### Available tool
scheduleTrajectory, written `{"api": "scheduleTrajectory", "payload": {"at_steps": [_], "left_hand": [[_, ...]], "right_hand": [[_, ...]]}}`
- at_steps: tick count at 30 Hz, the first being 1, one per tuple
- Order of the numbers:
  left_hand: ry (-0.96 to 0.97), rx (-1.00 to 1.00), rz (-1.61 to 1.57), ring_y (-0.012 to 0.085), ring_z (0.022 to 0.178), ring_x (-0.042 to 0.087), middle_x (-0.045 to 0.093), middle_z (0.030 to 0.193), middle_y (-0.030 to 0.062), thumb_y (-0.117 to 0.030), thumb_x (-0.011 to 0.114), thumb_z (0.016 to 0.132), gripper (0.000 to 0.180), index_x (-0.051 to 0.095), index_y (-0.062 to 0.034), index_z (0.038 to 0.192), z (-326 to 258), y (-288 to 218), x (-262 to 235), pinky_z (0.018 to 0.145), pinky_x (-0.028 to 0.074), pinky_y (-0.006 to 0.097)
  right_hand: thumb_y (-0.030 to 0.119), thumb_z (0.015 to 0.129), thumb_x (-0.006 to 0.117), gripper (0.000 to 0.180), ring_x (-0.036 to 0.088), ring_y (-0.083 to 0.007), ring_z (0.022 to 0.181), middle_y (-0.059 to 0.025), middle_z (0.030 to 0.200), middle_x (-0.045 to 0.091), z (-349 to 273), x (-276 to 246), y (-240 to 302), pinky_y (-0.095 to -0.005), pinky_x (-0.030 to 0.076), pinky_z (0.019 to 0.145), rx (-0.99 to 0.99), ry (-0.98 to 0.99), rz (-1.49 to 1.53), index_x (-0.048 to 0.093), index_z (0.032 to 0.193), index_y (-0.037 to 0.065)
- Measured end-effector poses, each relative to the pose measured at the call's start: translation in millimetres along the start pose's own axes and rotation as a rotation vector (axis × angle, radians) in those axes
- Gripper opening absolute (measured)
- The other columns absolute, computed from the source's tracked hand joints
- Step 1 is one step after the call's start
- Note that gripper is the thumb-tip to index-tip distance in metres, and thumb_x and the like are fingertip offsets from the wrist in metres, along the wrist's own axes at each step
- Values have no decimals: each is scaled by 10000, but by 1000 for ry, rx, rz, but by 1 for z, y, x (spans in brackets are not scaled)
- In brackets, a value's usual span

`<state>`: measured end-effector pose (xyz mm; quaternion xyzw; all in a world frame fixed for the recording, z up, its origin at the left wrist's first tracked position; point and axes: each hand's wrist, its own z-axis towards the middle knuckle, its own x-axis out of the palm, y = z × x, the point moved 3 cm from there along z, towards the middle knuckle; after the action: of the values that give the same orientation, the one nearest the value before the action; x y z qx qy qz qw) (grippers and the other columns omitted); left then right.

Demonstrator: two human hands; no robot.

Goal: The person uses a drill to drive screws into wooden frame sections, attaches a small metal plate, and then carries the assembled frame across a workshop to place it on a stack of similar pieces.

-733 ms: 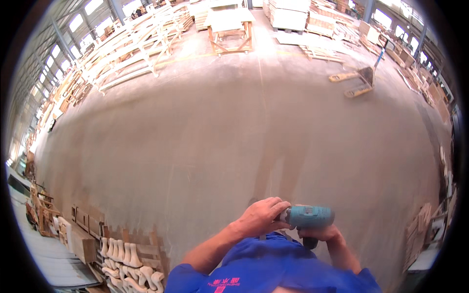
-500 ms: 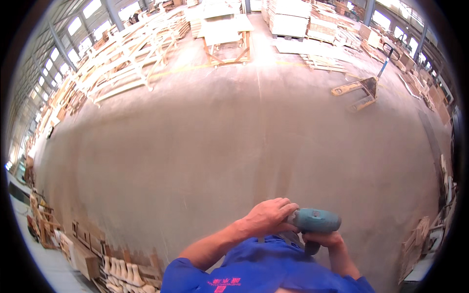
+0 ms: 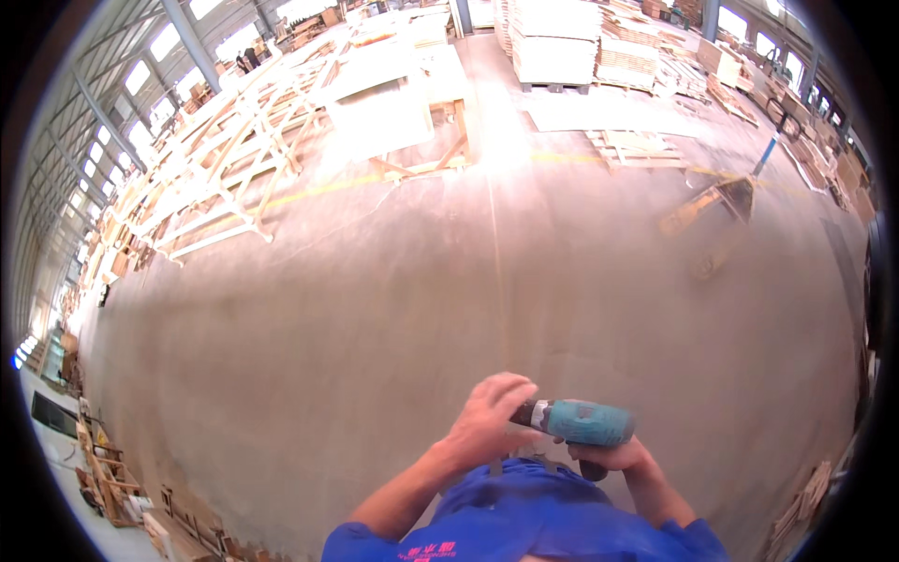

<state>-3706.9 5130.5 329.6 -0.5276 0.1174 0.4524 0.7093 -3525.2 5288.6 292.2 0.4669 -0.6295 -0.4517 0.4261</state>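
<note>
A teal cordless drill (image 3: pixel 588 423) with a dark chuck lies crosswise in front of my blue shirt, its nose pointing left. My right hand (image 3: pixel 609 454) grips it from below, around the handle. At the nose end, my left hand (image 3: pixel 489 412) curls its fingers and thumb around the chuck. The fingers are slightly blurred, and whether a bit sits in the chuck is hidden by them.
Bare concrete floor spreads ahead of me. A yellow pallet jack (image 3: pixel 721 211) stands at the right. Wooden frames (image 3: pixel 215 187), a board-topped wooden bench (image 3: pixel 384 122) and stacked boards (image 3: pixel 554 47) lie farther off. Wooden pieces (image 3: pixel 117 482) are at the lower left.
The view has shifted, so the far stacks and pallet jack sit lower. My left hand has slid left along the drill toward its nose, uncovering more of the chuck. My right hand keeps its grip.
</note>
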Motion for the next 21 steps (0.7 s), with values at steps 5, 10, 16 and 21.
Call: {"api": "scheduleTrajectory", "payload": {"at_steps": [5,10,16,21], "left_hand": [[-488,-210,1,334,1137,564,558,1258,180,-86,752,800,491,559,-20,1247,109,146,-18,972,483,416],[-457,-514,-404,207,991,622,604,1130,134,-114,659,923,333,559,-6,1222,236,302,0,897,511,341],[-306,-594,-574,157,991,610,617,1075,86,-169,626,970,304,561,-9,1220,445,408,-7,894,499,304],[-323,-615,-611,153,996,616,636,1101,89,-181,636,965,320,565,-3,1221,589,525,15,894,504,309]], "right_hand": [[-15,817,687,528,644,-130,940,-49,1073,683,161,-101,43,-304,541,799,-16,-45,-40,546,1321,49],[-39,769,645,330,630,-135,738,-64,947,683,309,-189,81,-295,523,664,-5,-256,16,661,1094,8],[21,725,645,299,641,-172,705,-89,871,666,436,-309,140,-318,521,636,-11,-525,105,674,1022,-8],[80,724,626,282,640,-176,695,-88,844,664,576,-416,173,-311,509,636,-41,-566,79,676,986,-8]]}}
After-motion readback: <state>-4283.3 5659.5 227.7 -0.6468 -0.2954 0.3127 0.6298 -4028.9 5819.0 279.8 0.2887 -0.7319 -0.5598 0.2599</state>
